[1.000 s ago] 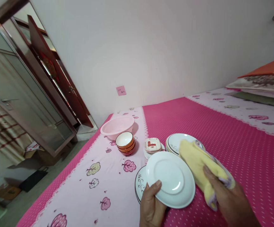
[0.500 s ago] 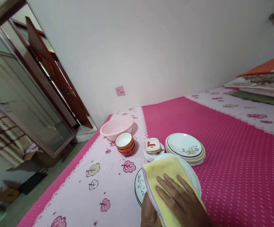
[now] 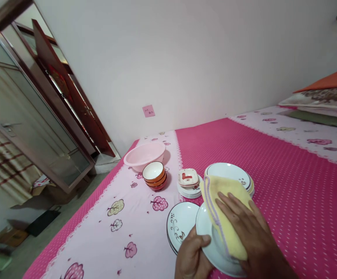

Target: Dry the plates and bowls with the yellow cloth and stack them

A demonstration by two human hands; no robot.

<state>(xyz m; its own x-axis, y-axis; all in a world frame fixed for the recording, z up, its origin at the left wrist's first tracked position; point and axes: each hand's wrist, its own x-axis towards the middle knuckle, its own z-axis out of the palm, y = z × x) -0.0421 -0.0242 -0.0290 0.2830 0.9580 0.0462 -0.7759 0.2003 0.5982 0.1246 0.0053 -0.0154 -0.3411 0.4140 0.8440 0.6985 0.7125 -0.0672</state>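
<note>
My left hand (image 3: pixel 193 254) grips the near left rim of a white plate (image 3: pixel 207 226), its thumb on the upper face. Over that plate lies a folded yellow cloth (image 3: pixel 220 190) with a purple stitched edge. My right hand (image 3: pixel 245 221) presses the cloth against the plate, fingers stretched over it. Beneath and to the left, plates with a brown floral pattern (image 3: pixel 180 221) lie stacked on the bed. Behind the cloth stands another stack of plates (image 3: pixel 228 170), partly covered from view. Small square dishes (image 3: pixel 188 176) rest on a stack of small white plates (image 3: pixel 190 192).
Orange-brown bowls (image 3: pixel 154 176) are stacked left of the small dishes, before a pink basin (image 3: pixel 145 155). All stand on a pink patterned bedspread (image 3: pixel 296 201). A white wall (image 3: pixel 191 62) rises behind, pillows (image 3: pixel 325 95) lie at right, and a door (image 3: pixel 34 116) is at left.
The cloth and my right hand have shifted right across the plate. The held plate has tilted and moved right, uncovering more of the floral plates and my left hand's thumb.
</note>
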